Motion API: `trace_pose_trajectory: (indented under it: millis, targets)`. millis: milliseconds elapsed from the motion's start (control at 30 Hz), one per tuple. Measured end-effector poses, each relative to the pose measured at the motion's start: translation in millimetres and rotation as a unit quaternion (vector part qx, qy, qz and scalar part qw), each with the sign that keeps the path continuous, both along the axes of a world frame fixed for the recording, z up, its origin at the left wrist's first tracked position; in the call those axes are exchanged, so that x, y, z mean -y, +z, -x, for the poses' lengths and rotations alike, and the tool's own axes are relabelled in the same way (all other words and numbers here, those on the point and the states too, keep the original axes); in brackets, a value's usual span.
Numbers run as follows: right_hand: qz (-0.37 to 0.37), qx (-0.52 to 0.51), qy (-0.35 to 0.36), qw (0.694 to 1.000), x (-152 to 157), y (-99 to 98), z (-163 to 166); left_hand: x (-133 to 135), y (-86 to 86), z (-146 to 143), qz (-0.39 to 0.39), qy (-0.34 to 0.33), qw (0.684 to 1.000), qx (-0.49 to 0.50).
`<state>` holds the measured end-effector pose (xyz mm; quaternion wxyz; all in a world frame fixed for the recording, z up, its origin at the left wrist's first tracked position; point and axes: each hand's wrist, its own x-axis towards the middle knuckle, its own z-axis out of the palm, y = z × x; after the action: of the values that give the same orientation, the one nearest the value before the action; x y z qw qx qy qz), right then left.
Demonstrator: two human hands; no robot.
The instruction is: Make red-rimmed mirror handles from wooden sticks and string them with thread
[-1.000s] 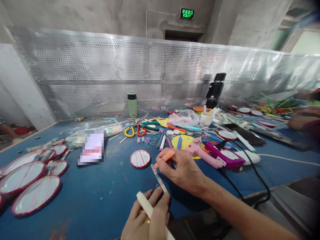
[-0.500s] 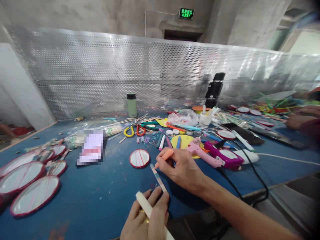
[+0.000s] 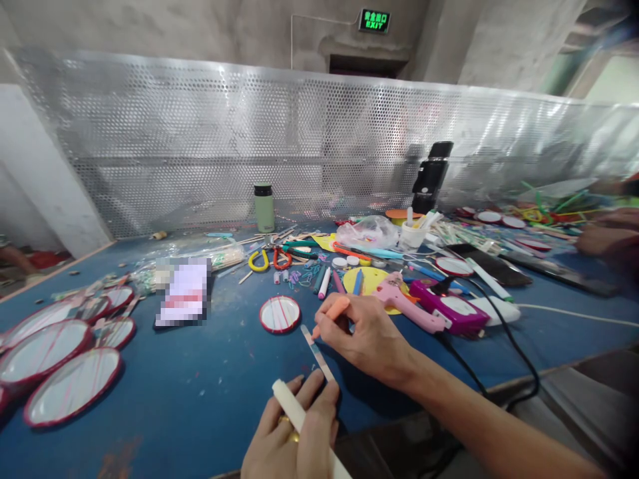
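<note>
My left hand (image 3: 314, 426), near the table's front edge, pinches the lower end of a flat craft stick (image 3: 320, 359) between thumb and fingers. A cream marker (image 3: 290, 404) also lies in that hand, running under the thumb side. My right hand (image 3: 369, 342) is closed around an orange marker (image 3: 336, 309), its tip at the upper part of the stick. The stick carries pale pink and bluish-grey colour patches. Just beyond it a small red-rimmed round piece (image 3: 279, 315) with pink lines on white lies flat on the blue table.
Several red-rimmed round pieces (image 3: 74, 386) lie at left, beside a pixelated phone-like item (image 3: 184, 291). Pliers (image 3: 258, 261), markers, a pink glue gun (image 3: 407, 303) and a purple device (image 3: 446, 307) with a cord sit beyond my hands. A green bottle (image 3: 264, 209) stands behind. Another person's hand (image 3: 606, 233) is far right.
The view has shifted very slightly. My right hand and the orange marker have barely moved along the stick; the left hand keeps its hold.
</note>
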<state>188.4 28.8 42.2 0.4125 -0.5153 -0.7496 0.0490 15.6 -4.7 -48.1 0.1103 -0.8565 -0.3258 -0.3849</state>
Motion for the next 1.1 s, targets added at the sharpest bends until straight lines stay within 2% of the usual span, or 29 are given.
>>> trace_pose_trajectory:
  millis: [400, 633, 1100]
  targets:
    - [-0.005, -0.004, 0.011, 1.0, 1.8, 0.3, -0.1, 3.2, 8.8, -1.5, 0.0, -0.011, 1.0, 0.018]
    - [-0.012, -0.01, 0.04, 0.999, 1.6, 0.1, 1.5, 1.6, 1.3, 0.2, 0.008, -0.014, 1.0, 0.027]
    - [-0.01, -0.014, 0.022, 1.0, -0.5, 0.4, 1.3, -0.7, -3.9, -1.3, 0.002, -0.008, 0.999, 0.038]
